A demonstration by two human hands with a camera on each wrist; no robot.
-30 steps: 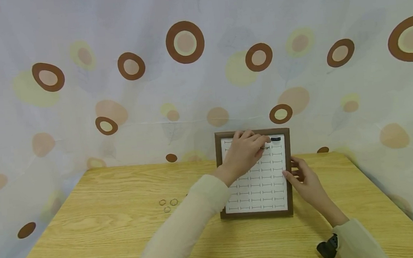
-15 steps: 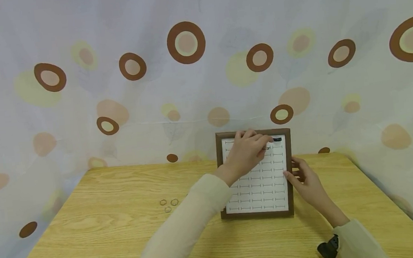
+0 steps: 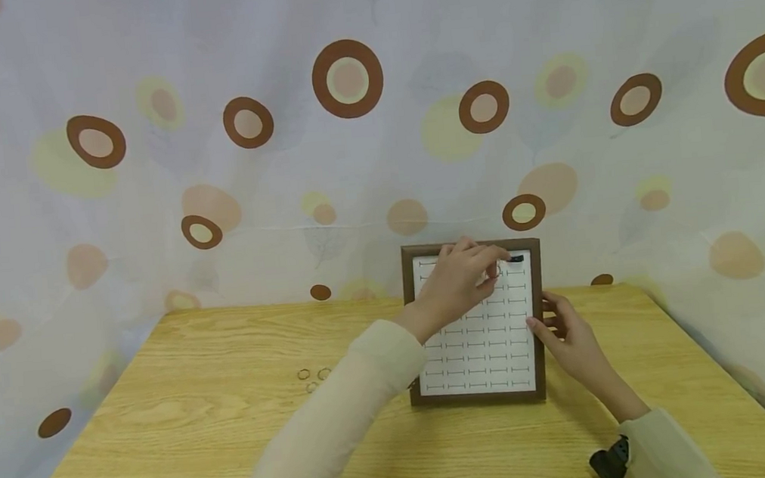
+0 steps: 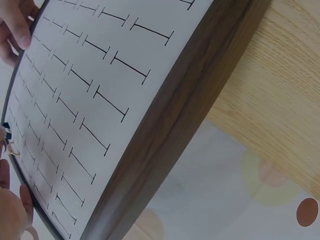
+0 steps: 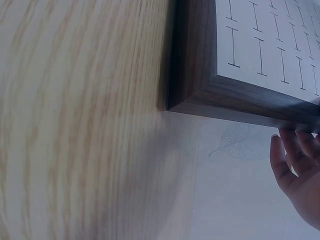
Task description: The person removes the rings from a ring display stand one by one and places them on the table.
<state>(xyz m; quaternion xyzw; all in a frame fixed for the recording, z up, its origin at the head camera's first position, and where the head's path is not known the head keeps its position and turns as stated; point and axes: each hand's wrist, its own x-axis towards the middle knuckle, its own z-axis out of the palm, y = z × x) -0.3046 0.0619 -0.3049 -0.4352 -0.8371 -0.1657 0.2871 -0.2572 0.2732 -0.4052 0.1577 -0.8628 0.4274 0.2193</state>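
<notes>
A brown-framed ring display board (image 3: 477, 344), its white face marked with rows of I-shaped slits, stands upright on the table. My left hand (image 3: 457, 278) reaches across its upper part and pinches a small thin ring (image 3: 498, 269) between thumb and index finger. In the left wrist view this ring (image 4: 13, 151) looks gold and sits close to the board's face. A black piece (image 3: 515, 258) sits at the top right slit, just beside my index fingertip. My right hand (image 3: 567, 337) grips the frame's right edge, thumb at the front and fingers behind.
Several thin rings (image 3: 311, 379) lie on the wooden table (image 3: 185, 408) left of the board, partly behind my left sleeve. A patterned curtain (image 3: 375, 156) hangs behind the table. A black device (image 3: 610, 462) is at my right cuff.
My left thumb has dropped a little away from the index finger, and more of the ring shows between them. The right hand and the board have stayed in place.
</notes>
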